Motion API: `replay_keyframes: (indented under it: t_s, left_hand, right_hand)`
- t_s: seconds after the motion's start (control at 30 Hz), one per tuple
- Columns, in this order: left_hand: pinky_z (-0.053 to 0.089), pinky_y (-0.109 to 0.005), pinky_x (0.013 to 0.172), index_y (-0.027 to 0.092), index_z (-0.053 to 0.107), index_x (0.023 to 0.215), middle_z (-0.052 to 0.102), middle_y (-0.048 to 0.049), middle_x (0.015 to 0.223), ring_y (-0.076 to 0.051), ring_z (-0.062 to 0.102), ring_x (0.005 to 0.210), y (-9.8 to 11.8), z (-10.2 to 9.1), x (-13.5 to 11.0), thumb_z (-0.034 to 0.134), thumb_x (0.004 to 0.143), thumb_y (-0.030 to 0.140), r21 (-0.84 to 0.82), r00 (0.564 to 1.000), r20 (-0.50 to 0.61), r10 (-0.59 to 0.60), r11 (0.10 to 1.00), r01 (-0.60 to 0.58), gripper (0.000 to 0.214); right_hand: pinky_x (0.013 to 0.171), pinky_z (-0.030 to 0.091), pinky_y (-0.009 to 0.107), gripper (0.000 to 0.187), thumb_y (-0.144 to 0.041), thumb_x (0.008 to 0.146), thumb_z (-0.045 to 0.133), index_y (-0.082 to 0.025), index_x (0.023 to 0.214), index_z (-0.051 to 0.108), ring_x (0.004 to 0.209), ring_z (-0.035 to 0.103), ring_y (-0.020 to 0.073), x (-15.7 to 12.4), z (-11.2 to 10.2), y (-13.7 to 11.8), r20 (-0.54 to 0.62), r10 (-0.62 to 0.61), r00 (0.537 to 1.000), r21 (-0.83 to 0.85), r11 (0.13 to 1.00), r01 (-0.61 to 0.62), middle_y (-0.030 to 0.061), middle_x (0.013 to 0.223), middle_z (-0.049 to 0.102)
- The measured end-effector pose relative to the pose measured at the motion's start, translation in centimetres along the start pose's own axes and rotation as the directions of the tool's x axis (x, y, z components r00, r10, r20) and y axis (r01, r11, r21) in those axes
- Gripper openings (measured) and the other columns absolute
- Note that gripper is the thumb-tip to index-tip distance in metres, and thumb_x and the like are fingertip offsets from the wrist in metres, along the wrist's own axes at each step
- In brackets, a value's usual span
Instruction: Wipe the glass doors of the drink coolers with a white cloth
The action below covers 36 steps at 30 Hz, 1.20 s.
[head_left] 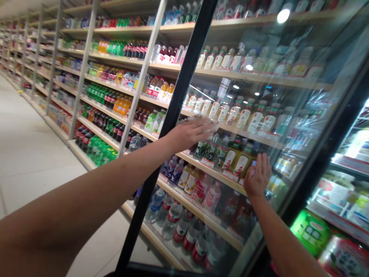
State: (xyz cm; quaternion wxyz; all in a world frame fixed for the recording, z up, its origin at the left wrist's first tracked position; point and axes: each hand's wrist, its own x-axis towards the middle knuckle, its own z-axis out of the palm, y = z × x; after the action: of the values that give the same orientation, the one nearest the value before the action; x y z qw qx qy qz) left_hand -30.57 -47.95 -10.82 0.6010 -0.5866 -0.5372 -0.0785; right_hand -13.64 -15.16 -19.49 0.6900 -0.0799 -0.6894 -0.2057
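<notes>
Two bare hands reach to a clear, black-framed glass door (245, 90). Our left hand (188, 134) lies flat, fingers outstretched and close together, over a thin, crumpled whitish cloth (212, 125) at the glass. Our right hand (258, 175) stands upright, fingers nearly together; contact we cannot tell. We judge the cloth could slip if our palm pressure slackened, and the door could swing if we pushed unevenly.
</notes>
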Motion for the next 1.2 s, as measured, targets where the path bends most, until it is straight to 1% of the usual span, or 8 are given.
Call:
replay_keyframes:
  t_s: [0.17, 0.3, 0.37, 0.5, 0.6, 0.8, 1.0, 1.2]
  left_hand:
    - [0.029, -0.047, 0.125, 0.017, 0.05, 0.145, 0.043, -0.0092, 0.158, -0.024, 0.021, 0.154, 1.3, 1.1, 0.4, 0.041, 0.097, 0.001, -0.035, 0.972, -0.088, -0.218, 0.976, 0.216, 0.052]
    - [0.029, -0.046, 0.126, 0.019, 0.051, 0.144, 0.046, -0.0059, 0.156, -0.025, 0.031, 0.151, 4.2, 1.6, -1.1, 0.048, 0.098, 0.008, -0.031, 0.996, 0.067, 0.06, 0.998, -0.058, 0.047]
    - [0.028, -0.046, 0.126, 0.021, 0.049, 0.145, 0.045, -0.0051, 0.157, -0.025, 0.033, 0.15, 3.3, 0.8, -0.7, 0.051, 0.097, 0.009, -0.026, 0.99, 0.095, 0.104, 0.994, -0.102, 0.05]
    - [0.026, -0.051, 0.125, 0.023, 0.042, 0.151, 0.038, -0.0064, 0.161, -0.026, 0.026, 0.153, -0.3, -0.6, 1.2, 0.049, 0.089, -0.002, -0.026, 0.993, -0.021, -0.116, 0.993, 0.115, 0.067]
    - [0.025, -0.053, 0.125, 0.02, 0.044, 0.15, 0.035, -0.0079, 0.162, -0.028, 0.019, 0.155, 0.3, 0.5, 0.7, 0.046, 0.089, -0.003, -0.023, 0.98, -0.049, -0.192, 0.981, 0.191, 0.065]
    - [0.025, -0.043, 0.127, 0.024, 0.05, 0.146, 0.045, -0.0005, 0.157, -0.022, 0.033, 0.15, 2.6, 1.9, -0.2, 0.046, 0.101, 0.01, -0.017, 0.972, 0.12, 0.204, 0.979, -0.203, 0.048]
    - [0.03, -0.052, 0.123, 0.019, 0.056, 0.14, 0.049, -0.0047, 0.154, -0.03, 0.028, 0.152, 1.0, 0.9, 1.9, 0.047, 0.096, 0.006, 0.065, 0.987, -0.078, -0.141, 0.987, 0.147, 0.046]
    - [0.03, -0.047, 0.125, 0.025, 0.052, 0.144, 0.046, -0.0009, 0.157, -0.025, 0.035, 0.148, 2.9, 1.8, 0.0, 0.054, 0.096, 0.011, 0.044, 0.976, 0.083, 0.2, 0.978, -0.204, 0.05]
  right_hand:
    - [0.119, 0.033, 0.057, 0.059, -0.024, 0.099, 0.036, -0.014, 0.158, 0.032, 0.151, 0.032, 0.0295, 0.2, -0.1, -0.2, -0.004, 0.004, 1.0, 0.007, 1.0, -0.004, 0.019, 0.157, 0.041]
    - [0.119, 0.034, 0.055, 0.06, -0.022, 0.099, 0.036, -0.014, 0.158, 0.031, 0.151, 0.033, 0.0289, 0.3, -0.1, -0.3, -0.021, -0.013, 1.0, -0.003, 1.0, 0.012, 0.0193, 0.157, 0.041]
    - [0.12, 0.033, 0.054, 0.06, -0.022, 0.099, 0.037, -0.014, 0.158, 0.03, 0.151, 0.032, 0.0283, 0.3, -0.1, -0.2, -0.037, -0.029, 0.999, -0.008, 1.0, 0.029, 0.0191, 0.157, 0.041]
    - [0.12, 0.032, 0.053, 0.06, -0.022, 0.099, 0.038, -0.015, 0.158, 0.03, 0.151, 0.031, 0.0273, 0.2, 0.1, 0.0, -0.037, -0.025, 0.999, -0.005, 1.0, 0.025, 0.0177, 0.156, 0.042]
    - [0.121, 0.032, 0.053, 0.06, -0.022, 0.1, 0.037, -0.016, 0.159, 0.029, 0.152, 0.031, 0.0267, 0.3, 0.2, 0.0, -0.025, -0.007, 1.0, 0.003, 1.0, 0.007, 0.0172, 0.157, 0.041]
    - [0.12, 0.034, 0.052, 0.057, -0.021, 0.1, 0.038, -0.013, 0.156, 0.034, 0.151, 0.033, 0.0266, 0.4, 0.2, -0.2, -0.049, -0.023, 0.999, -0.01, 1.0, 0.022, 0.0182, 0.154, 0.045]
    - [0.12, 0.033, 0.052, 0.058, -0.021, 0.1, 0.037, -0.015, 0.157, 0.032, 0.151, 0.033, 0.0264, 0.3, 0.2, -0.2, -0.032, -0.001, 0.999, -0.013, 1.0, 0.001, 0.0171, 0.156, 0.043]
    - [0.121, 0.032, 0.051, 0.059, -0.022, 0.1, 0.037, -0.015, 0.158, 0.031, 0.151, 0.033, 0.0263, 0.4, 0.2, -0.2, -0.034, -0.009, 0.999, -0.017, 1.0, 0.008, 0.0179, 0.155, 0.043]
